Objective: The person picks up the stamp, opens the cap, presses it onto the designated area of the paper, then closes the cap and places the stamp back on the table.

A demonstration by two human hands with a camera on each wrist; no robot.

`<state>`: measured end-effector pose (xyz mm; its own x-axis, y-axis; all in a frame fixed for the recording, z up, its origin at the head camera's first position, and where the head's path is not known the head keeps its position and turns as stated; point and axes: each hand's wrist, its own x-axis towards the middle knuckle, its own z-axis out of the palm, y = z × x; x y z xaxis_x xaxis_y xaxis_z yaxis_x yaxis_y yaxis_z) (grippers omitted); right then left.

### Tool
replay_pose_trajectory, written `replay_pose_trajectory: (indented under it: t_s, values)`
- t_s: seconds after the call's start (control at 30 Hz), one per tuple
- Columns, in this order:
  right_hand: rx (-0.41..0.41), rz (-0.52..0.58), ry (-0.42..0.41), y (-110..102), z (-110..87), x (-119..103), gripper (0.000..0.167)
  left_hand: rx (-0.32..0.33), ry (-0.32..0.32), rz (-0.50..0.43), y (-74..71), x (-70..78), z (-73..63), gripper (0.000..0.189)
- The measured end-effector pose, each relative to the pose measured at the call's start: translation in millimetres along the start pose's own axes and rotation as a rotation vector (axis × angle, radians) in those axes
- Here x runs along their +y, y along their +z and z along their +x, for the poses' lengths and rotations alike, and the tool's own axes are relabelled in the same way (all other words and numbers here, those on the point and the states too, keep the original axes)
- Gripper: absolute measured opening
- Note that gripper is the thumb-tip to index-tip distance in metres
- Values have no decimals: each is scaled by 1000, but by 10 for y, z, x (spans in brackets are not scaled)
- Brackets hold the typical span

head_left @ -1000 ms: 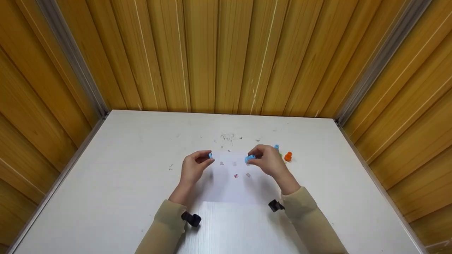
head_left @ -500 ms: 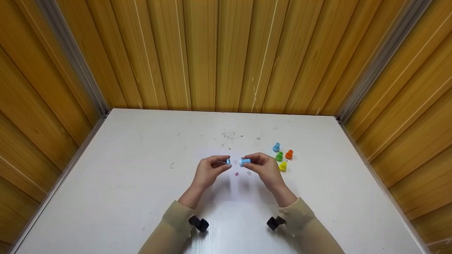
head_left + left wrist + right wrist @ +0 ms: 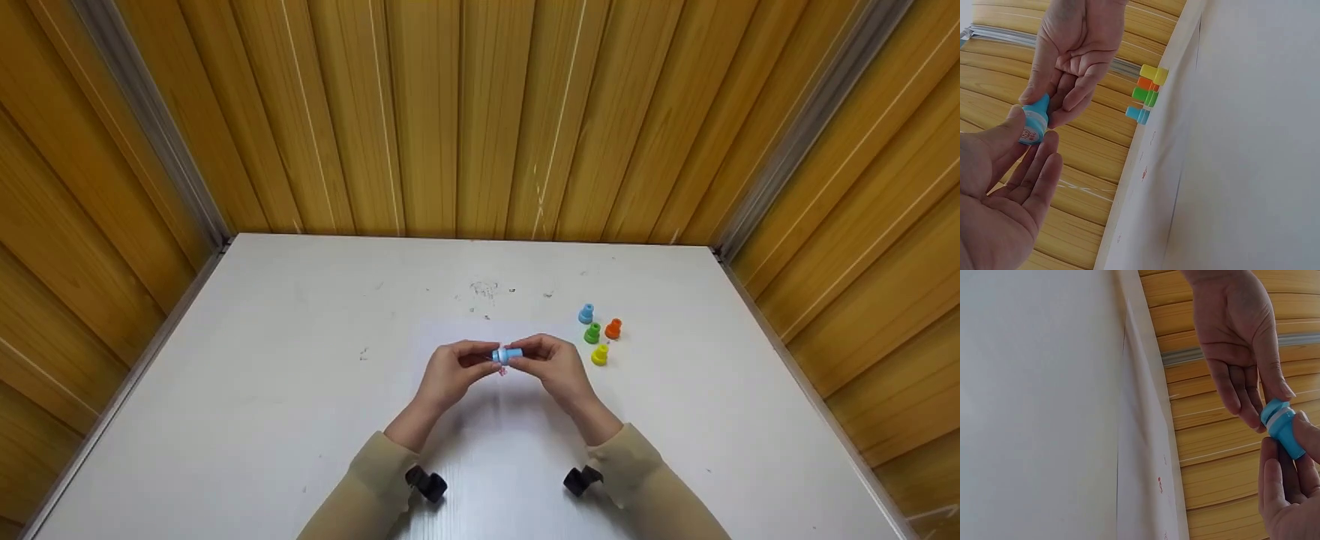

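Note:
Above a white paper sheet (image 3: 487, 416), my two hands meet at a small blue toy stamp (image 3: 515, 353). The right hand (image 3: 559, 371) pinches its handle between thumb and fingers. My left hand (image 3: 448, 375) pinches the blue cap (image 3: 496, 355) at the other end. Cap and stamp touch and lie in one line, roughly horizontal; whether the cap is fully seated I cannot tell. In the left wrist view, a reddish picture shows on the cap's end (image 3: 1028, 135). A pale band shows between the blue parts in the right wrist view. A red print (image 3: 1159, 485) marks the sheet.
Standing on the white table (image 3: 262, 360), right of the sheet, are another blue stamp (image 3: 586, 313), a green one (image 3: 592, 333), an orange one (image 3: 613, 328) and a yellow one (image 3: 600, 355). Yellow wood-look panels (image 3: 480, 120) enclose the back and sides.
Both hands have come together over the sheet. The cap and the stamp, apart earlier, now touch. The right hand moved left and nearer, leaving the standing stamps in full view.

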<state>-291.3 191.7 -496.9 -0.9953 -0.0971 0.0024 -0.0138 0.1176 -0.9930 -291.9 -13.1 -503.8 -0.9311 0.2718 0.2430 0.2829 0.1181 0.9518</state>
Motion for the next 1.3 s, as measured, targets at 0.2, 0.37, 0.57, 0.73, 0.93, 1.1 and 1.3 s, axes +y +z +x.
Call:
replay_pose_trajectory:
  t_s: [0.2, 0.37, 0.57, 0.73, 0.93, 1.1, 1.3]
  values:
    - [5, -20, 12, 19, -8, 27, 24, -3, 19, 12, 8, -27, -5, 30]
    - [1, -23, 1, 25, -6, 50, 25, -3, 15, 39, 12, -37, 0, 31]
    - [-8, -34, 0, 35, -27, 54, 25, -6, 4, 39, 22, -28, -16, 30]
    - [-1, -42, 15, 47, -39, 47, 26, 10, 1, 41, 30, -19, -31, 26]
    - [13, -10, -7, 60, -30, 56, 27, 21, 24, 24, 40, -28, -27, 29]
    - [25, 22, -40, 59, -11, 68, 26, -10, -4, 27, 10, -22, 7, 45]
    - [53, 1, -1, 16, -7, 48, 24, -35, -122, 296, -152, -21, 50, 57]
